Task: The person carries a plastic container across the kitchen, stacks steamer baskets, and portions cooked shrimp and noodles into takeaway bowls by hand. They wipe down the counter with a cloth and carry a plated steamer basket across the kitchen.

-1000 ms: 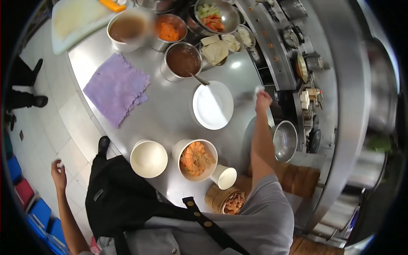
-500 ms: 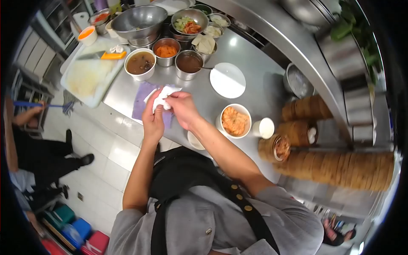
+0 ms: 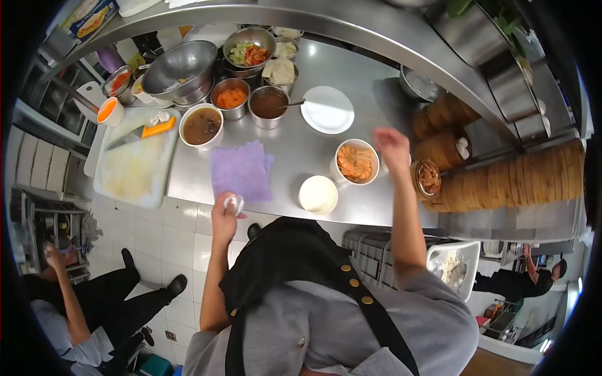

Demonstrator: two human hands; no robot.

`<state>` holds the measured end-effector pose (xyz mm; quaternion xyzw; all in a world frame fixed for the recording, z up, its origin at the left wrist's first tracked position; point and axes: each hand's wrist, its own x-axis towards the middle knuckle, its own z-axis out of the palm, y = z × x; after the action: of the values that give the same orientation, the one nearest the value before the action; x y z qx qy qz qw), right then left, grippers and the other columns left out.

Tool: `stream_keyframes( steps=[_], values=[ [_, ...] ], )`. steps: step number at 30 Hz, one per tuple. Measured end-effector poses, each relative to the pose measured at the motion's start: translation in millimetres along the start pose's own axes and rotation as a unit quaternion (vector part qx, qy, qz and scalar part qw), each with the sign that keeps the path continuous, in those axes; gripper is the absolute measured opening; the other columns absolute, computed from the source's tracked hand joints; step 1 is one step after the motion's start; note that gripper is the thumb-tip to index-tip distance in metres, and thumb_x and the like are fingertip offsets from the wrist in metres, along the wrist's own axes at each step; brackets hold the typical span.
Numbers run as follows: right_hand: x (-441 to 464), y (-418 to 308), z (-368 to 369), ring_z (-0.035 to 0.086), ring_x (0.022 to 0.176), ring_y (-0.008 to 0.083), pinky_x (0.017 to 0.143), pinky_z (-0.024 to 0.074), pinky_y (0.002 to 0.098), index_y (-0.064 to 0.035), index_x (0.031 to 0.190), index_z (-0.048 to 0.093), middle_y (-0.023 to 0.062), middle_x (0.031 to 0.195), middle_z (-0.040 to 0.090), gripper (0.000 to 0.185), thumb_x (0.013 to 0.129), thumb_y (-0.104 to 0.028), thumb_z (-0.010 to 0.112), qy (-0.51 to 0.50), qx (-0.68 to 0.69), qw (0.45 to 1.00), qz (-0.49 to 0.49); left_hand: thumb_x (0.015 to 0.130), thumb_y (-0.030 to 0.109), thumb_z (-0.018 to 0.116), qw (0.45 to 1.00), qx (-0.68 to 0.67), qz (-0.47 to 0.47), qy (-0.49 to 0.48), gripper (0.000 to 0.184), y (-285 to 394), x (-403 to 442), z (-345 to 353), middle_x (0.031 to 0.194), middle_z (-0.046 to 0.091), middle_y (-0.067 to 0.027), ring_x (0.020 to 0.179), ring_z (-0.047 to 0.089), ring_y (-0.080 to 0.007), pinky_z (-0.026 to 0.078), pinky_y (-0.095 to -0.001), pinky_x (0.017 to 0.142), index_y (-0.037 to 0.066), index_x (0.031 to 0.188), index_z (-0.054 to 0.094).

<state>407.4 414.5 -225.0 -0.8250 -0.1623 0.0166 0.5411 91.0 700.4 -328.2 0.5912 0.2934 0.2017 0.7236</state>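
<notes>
My left hand [image 3: 224,216] is closed around a crumpled white tissue [image 3: 234,203], just below the purple cloth [image 3: 241,169] at the table's front edge. My right hand [image 3: 392,147] hovers, blurred, beside a white tub of shrimp [image 3: 355,163], partly covering a small white cup [image 3: 406,163]; its fingers are smeared by motion. Between my hands stands an empty white tub [image 3: 318,195]. A white plate [image 3: 327,109] lies farther back, near a metal pot of brown sauce [image 3: 268,106] with a spoon in it.
Bamboo steamers [image 3: 511,178] line the right. A cutting board [image 3: 135,163] with an orange-handled knife [image 3: 157,128] lies left, near a tub of brown soup [image 3: 202,126] and metal bowls [image 3: 182,69]. An overhead shelf [image 3: 269,14] crosses above. One co-worker [image 3: 69,313] stands left, another [image 3: 523,282] far right.
My hands, together on the white tissue half a second ago, have parted. The left keeps the tissue low near the cloth; the right has moved over to the shrimp tub. The view has shifted.
</notes>
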Motion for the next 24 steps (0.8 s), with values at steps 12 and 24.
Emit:
stream_keyframes(
  steps=[12,24],
  values=[
    [-149.6,19.4,31.5,0.060,0.060,0.0339,0.060,0.0483,0.0389,-0.0013,0.074,0.064,0.0175,0.064,0.061,0.032,0.078,-0.032,0.069,-0.205,-0.233,0.948,0.065,0.091,0.015,0.050,0.975,0.214,-0.019,-0.050,0.024,27.6,22.8,30.1,0.068,0.054,-0.0100,0.050,0.051,-0.0141,0.048,-0.0286,0.050,0.003,0.111,0.042],
    [-73.2,-132.0,-38.2,0.063,0.083,0.0168,0.061,0.0524,0.0247,-0.0018,0.100,0.065,0.0132,0.100,0.064,0.028,0.074,0.007,0.064,-0.146,0.076,0.983,-0.081,0.085,0.018,0.063,0.961,0.243,0.071,-0.108,0.017,-4.7,20.5,103.0,0.073,0.058,-0.0131,0.060,0.059,-0.0192,0.048,-0.0332,0.053,0.005,0.094,0.056]
  ],
)
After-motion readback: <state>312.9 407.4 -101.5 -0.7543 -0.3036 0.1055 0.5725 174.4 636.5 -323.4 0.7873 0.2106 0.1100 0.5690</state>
